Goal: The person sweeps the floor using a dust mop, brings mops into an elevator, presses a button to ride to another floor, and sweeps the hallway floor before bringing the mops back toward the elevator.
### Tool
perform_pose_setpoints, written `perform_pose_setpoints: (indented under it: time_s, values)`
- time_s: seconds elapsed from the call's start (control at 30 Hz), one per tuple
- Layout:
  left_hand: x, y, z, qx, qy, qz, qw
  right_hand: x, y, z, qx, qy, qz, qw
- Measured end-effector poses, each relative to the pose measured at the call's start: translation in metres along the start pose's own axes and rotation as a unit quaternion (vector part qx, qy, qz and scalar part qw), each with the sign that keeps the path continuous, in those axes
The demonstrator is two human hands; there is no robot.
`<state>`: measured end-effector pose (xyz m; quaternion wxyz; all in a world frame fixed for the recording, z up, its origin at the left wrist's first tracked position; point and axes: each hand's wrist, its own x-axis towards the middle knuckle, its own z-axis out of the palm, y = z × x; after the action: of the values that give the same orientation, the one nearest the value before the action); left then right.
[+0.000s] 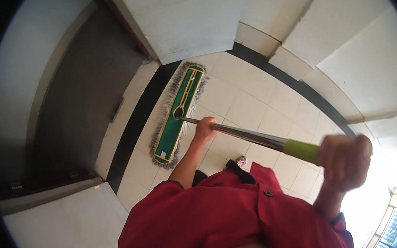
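Note:
A flat dust mop with a green backing, yellow trim and grey fringe lies slantwise on the tiled floor. Its metal handle rises from the head toward the right of the view. My left hand is wrapped round the lower part of this handle, close above the mop head. At the handle's upper end, my right hand is closed round the end by the green grip. Part of a patterned shoe shows below my left hand, beside my red shirt.
Beige floor tiles are bordered by black strips along the walls. A pale door panel stands beyond the mop head, with a dark doorway on the left. Bright light comes in at the lower right, near a barred window.

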<state>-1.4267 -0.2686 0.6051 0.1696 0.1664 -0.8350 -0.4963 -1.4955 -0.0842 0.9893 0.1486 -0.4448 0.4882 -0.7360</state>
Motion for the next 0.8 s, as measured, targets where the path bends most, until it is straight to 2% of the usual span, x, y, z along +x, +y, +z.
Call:
perform_pose_setpoints:
  time_s: [0.1,0.13,0.17,0.23,0.3,0.33,0.37,0.43,0.5,0.57,0.6,0.7,0.8]
  values:
    - [0.006,-0.001,0.009,-0.030,0.069,-0.042,0.996,0.010,0.013,-0.022,0.103,-0.004,0.051,0.993]
    - [0.002,-0.004,0.020,-0.063,0.135,-0.044,0.988,0.010,0.014,-0.027,0.111,-0.013,0.078,0.991]
    - [-0.002,-0.025,0.040,-0.257,0.183,-0.100,0.944,0.009,0.017,-0.031,0.154,-0.008,0.110,0.982]
    - [0.000,0.015,0.037,-0.072,0.249,-0.141,0.956,0.014,0.025,-0.044,0.191,-0.066,0.097,0.974]
    - [0.004,-0.003,0.060,-0.175,0.294,-0.151,0.927,0.017,0.033,-0.067,0.197,-0.155,0.092,0.964]
    - [0.012,-0.005,0.071,-0.103,0.313,-0.129,0.935,0.021,0.031,-0.085,0.177,-0.190,0.119,0.958]
    - [0.021,-0.008,0.081,-0.102,0.308,-0.129,0.937,0.021,0.031,-0.102,0.176,-0.185,0.119,0.959]
    - [0.051,0.020,0.085,0.063,0.169,-0.060,0.982,0.018,0.030,-0.136,0.147,-0.024,0.113,0.982]
    - [0.086,0.043,0.102,0.124,0.066,-0.058,0.988,0.017,0.029,-0.173,0.134,0.183,0.136,0.964]
    - [0.104,0.048,0.121,0.151,-0.014,-0.027,0.988,0.014,0.028,-0.208,0.087,0.221,0.143,0.961]
    - [0.110,0.053,0.132,0.149,-0.024,-0.036,0.988,0.016,0.026,-0.222,0.077,0.242,0.143,0.957]
    - [0.150,0.073,0.170,0.132,-0.061,0.015,0.989,0.027,0.016,-0.270,0.050,0.299,0.120,0.945]
    - [0.185,0.105,0.221,0.116,-0.212,0.053,0.969,0.019,-0.011,-0.328,0.014,0.326,0.095,0.941]
